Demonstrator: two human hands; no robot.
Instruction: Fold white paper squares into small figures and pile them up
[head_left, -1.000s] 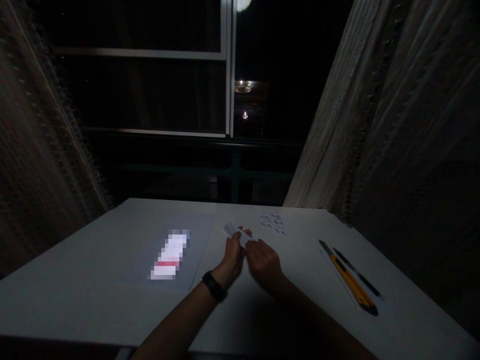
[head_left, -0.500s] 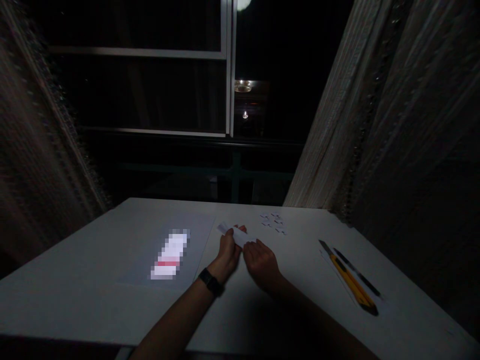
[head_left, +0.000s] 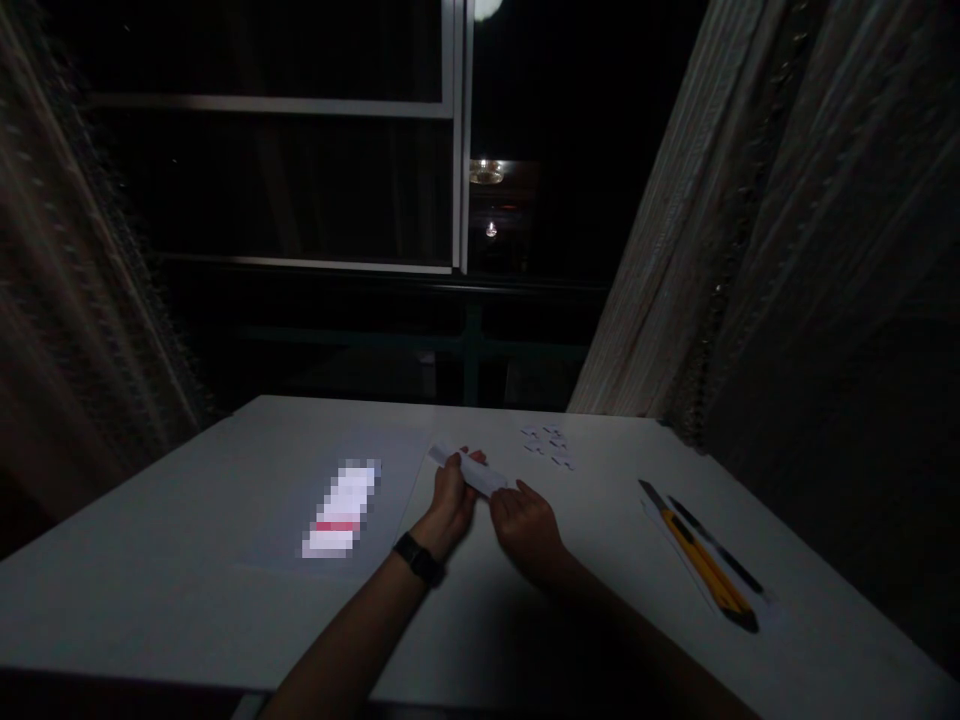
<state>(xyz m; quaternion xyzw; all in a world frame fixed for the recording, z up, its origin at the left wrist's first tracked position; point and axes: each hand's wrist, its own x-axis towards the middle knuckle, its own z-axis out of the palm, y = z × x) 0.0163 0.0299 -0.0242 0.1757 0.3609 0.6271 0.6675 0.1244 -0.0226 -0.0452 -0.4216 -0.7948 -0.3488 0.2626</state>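
Note:
A narrow white strip of folded paper (head_left: 480,475) is held between my two hands above the middle of the table. My left hand (head_left: 453,497), with a dark watch (head_left: 418,560) on its wrist, pinches the strip with the thumb on top and the fingers beneath. The strip's left end sticks out past the thumb. My right hand (head_left: 526,522) is closed at the strip's right end, its fingers curled and its index finger a little raised. Several small white paper pieces with dark marks (head_left: 555,445) lie on the table beyond my right hand.
On the white table (head_left: 187,620), a sheet of paper (head_left: 281,545) lies at left under a bright, pixelated screen (head_left: 341,510). A yellow utility knife (head_left: 709,565) and a dark pen (head_left: 716,545) rest at right. Curtains (head_left: 637,300) flank a dark window.
My left hand has shifted slightly left along with the paper strip. More of the strip shows between the hands, and my right index finger has lifted a little.

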